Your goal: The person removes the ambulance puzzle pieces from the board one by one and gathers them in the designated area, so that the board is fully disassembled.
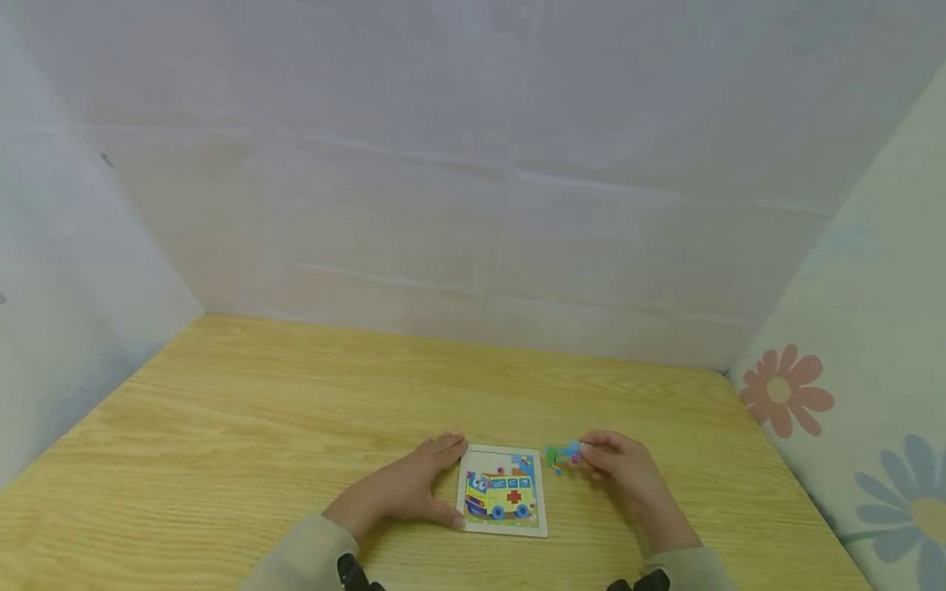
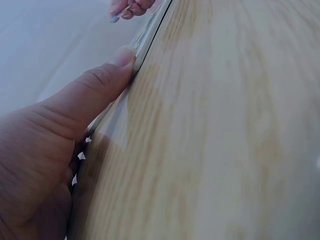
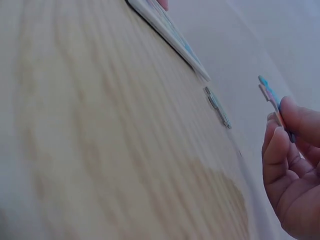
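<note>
A square jigsaw puzzle tray with a pale frame lies flat on the table, showing a yellow ambulance with a red cross and a cartoon face. Bare white backing shows across its upper left part. My left hand spreads along the tray's left side, thumb at the lower corner and fingertips by the upper one. Just right of the tray, my right hand pinches a blue and pink puzzle piece between thumb and fingers, raised off the table. Beneath it, a green puzzle piece lies close to the tray's right edge.
The wood-grain table stretches out around the tray. A pale cloth wall rises behind it, and at the right stands a panel with a red flower and a blue flower.
</note>
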`<action>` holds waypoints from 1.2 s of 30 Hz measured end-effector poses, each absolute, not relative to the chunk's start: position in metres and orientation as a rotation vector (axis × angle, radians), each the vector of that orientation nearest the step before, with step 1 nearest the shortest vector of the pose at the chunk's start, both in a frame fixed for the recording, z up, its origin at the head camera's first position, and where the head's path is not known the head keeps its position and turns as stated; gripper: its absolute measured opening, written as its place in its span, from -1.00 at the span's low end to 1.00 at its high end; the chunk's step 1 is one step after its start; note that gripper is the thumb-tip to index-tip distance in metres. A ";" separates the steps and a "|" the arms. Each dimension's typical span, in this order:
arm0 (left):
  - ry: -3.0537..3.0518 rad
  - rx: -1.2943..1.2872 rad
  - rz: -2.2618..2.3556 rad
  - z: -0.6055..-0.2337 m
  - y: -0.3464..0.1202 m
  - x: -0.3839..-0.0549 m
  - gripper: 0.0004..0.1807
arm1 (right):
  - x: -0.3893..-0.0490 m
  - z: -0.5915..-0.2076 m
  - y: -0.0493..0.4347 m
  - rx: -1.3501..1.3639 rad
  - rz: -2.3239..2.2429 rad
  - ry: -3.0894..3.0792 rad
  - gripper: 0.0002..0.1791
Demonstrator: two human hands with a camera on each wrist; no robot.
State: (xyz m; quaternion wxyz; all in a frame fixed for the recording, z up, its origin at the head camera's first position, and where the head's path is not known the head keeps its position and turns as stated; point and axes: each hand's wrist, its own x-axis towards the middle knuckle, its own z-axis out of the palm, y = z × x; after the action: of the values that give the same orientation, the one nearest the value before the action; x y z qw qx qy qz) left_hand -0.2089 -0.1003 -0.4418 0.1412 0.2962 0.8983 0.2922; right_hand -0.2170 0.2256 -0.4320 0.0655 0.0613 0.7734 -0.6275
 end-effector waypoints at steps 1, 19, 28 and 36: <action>2.592 0.860 0.845 -0.442 -0.100 -0.209 0.17 | -0.217 -0.433 0.226 0.190 -1.891 2.338 -0.71; 2.595 0.846 0.833 -0.439 -0.105 -0.209 0.19 | -0.223 -0.437 0.224 0.313 -1.734 2.510 -0.76; 2.594 0.844 0.832 -0.439 -0.108 -0.209 0.18 | -0.222 -0.429 0.215 0.259 -1.469 2.711 -0.80; 2.588 0.852 0.832 -0.439 -0.108 -0.209 0.18 | -0.221 -0.425 0.214 0.227 -1.266 2.812 -0.82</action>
State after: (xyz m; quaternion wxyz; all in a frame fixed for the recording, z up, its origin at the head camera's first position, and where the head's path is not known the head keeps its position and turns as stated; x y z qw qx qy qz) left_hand -0.2089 -0.1079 -0.4394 0.1457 0.2959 0.8987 0.2889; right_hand -0.2211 0.2141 -0.4248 0.0247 0.0733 0.9091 -0.4094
